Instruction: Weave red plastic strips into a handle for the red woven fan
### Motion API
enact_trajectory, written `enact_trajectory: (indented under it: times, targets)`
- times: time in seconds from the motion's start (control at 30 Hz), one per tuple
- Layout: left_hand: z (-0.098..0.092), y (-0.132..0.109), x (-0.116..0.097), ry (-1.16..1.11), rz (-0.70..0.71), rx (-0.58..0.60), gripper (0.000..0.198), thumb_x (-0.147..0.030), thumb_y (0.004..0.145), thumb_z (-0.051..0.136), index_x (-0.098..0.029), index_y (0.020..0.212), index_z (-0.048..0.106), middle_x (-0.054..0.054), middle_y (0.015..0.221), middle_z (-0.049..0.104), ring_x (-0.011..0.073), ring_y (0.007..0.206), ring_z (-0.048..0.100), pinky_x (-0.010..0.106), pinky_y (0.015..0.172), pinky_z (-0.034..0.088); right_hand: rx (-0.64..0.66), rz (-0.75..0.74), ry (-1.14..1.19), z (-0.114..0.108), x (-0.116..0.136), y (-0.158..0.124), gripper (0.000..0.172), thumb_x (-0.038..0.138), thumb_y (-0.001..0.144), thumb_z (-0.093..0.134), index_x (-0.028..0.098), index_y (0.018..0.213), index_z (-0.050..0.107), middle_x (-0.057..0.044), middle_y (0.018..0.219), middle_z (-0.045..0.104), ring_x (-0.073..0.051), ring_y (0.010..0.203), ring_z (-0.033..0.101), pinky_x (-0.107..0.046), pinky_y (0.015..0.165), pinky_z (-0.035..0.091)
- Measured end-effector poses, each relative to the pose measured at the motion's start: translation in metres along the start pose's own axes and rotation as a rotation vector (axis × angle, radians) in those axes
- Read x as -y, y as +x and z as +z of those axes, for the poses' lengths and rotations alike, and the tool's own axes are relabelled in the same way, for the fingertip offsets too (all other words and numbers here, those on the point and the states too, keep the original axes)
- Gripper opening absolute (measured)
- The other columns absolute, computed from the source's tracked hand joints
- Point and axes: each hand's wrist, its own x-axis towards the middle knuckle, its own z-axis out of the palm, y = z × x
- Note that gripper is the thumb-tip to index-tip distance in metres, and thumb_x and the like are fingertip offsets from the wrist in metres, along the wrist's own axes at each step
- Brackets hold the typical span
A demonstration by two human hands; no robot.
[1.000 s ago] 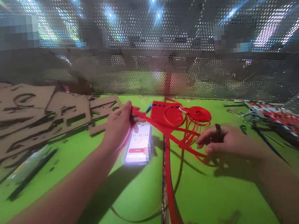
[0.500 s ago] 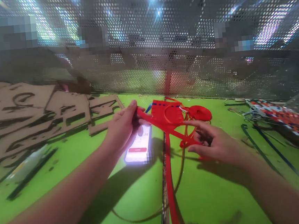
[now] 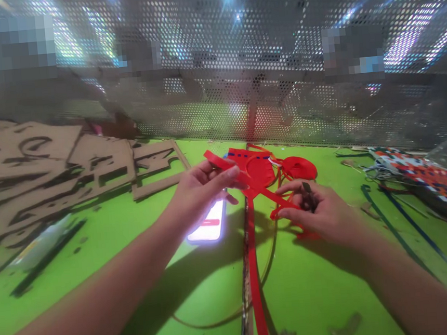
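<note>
Green worktable, beside the red woven piece: the left hand, fingers spread, holds a red strip taut; the right hand pinches what seems a small dark clip.

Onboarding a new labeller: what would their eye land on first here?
The bright red plastic strips come first, running down the middle of the green work surface and gathered between the left hand and right hand, with a red coil just beyond. Next, the glowing smartphone under the left hand, and the brown cut-out cardboard sheets at far left.
</note>
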Motion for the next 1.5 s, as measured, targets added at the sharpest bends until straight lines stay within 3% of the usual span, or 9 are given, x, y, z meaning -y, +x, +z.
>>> enact_trajectory:
  times: [0.1,0.4,0.57,0.7,1.0,1.2,1.33,1.5]
  targets:
    - [0.002,-0.002,0.005,0.052,-0.029,0.005,0.027,-0.037,0.085,0.089,-0.017,0.099,0.080,0.011,0.098,0.083,0.0233,0.088,0.081,0.028,0.064,0.065,0.001,-0.016,-0.054,0.003,-0.001,-0.001,0.045,0.055,0.087,0.083,0.026,0.121,0.074,0.004,0.074,0.052,-0.016,0.064,0.052,-0.031,0.058,0.042]
    - [0.001,-0.002,0.017,0.021,-0.075,0.043,0.027,-0.041,0.092,0.083,-0.016,0.102,0.083,0.013,0.099,0.084,0.0226,0.092,0.082,0.035,0.088,0.067,-0.053,-0.035,-0.193,0.013,0.006,-0.006,0.038,0.049,0.089,0.083,0.029,0.121,0.075,0.006,0.065,0.046,-0.016,0.057,0.044,-0.030,0.053,0.033]
    - [0.005,-0.004,0.015,-0.010,-0.120,0.103,0.036,-0.049,0.091,0.082,-0.014,0.101,0.084,0.016,0.103,0.084,0.0230,0.095,0.082,0.031,0.090,0.066,-0.059,-0.039,-0.225,0.014,0.006,-0.007,0.042,0.053,0.089,0.082,0.031,0.125,0.074,0.006,0.067,0.044,-0.016,0.059,0.044,-0.031,0.055,0.032]
    - [0.008,-0.005,0.016,-0.061,-0.153,0.150,0.041,-0.051,0.094,0.078,-0.011,0.103,0.083,0.019,0.105,0.083,0.0255,0.100,0.082,0.035,0.095,0.066,-0.049,-0.048,-0.235,0.011,0.005,-0.005,0.044,0.052,0.089,0.082,0.032,0.127,0.074,0.007,0.067,0.042,-0.015,0.058,0.042,-0.032,0.056,0.032]
    - [0.005,-0.003,0.022,-0.092,-0.201,0.076,0.033,-0.048,0.095,0.078,-0.015,0.095,0.080,0.011,0.089,0.083,0.0199,0.081,0.082,0.029,0.078,0.069,0.027,-0.039,-0.184,0.008,-0.005,-0.003,0.050,0.056,0.088,0.083,0.029,0.128,0.074,0.005,0.068,0.053,-0.016,0.062,0.048,-0.032,0.058,0.037]
    - [0.010,-0.002,0.021,-0.135,-0.182,0.079,0.040,-0.047,0.104,0.066,-0.011,0.092,0.076,0.014,0.086,0.082,0.0238,0.086,0.083,0.030,0.072,0.069,0.045,-0.044,-0.121,0.006,-0.007,0.000,0.036,0.057,0.097,0.071,0.021,0.100,0.073,-0.001,0.079,0.065,-0.016,0.067,0.055,-0.030,0.059,0.042]
    - [0.007,0.000,0.019,-0.096,-0.143,-0.022,0.034,-0.045,0.103,0.068,-0.012,0.096,0.076,0.010,0.088,0.080,0.0237,0.087,0.082,0.030,0.070,0.069,0.067,-0.030,-0.146,0.004,-0.005,0.000,0.041,0.058,0.101,0.064,0.019,0.093,0.074,-0.001,0.075,0.066,-0.015,0.063,0.056,-0.029,0.056,0.045]
    - [-0.001,0.001,0.014,-0.065,-0.108,-0.122,0.022,-0.037,0.096,0.079,-0.015,0.096,0.078,0.007,0.090,0.078,0.0167,0.074,0.078,0.020,0.054,0.059,0.139,0.015,-0.057,-0.003,-0.001,-0.001,0.041,0.058,0.101,0.064,0.019,0.099,0.077,-0.003,0.077,0.070,-0.014,0.061,0.059,-0.027,0.054,0.052]
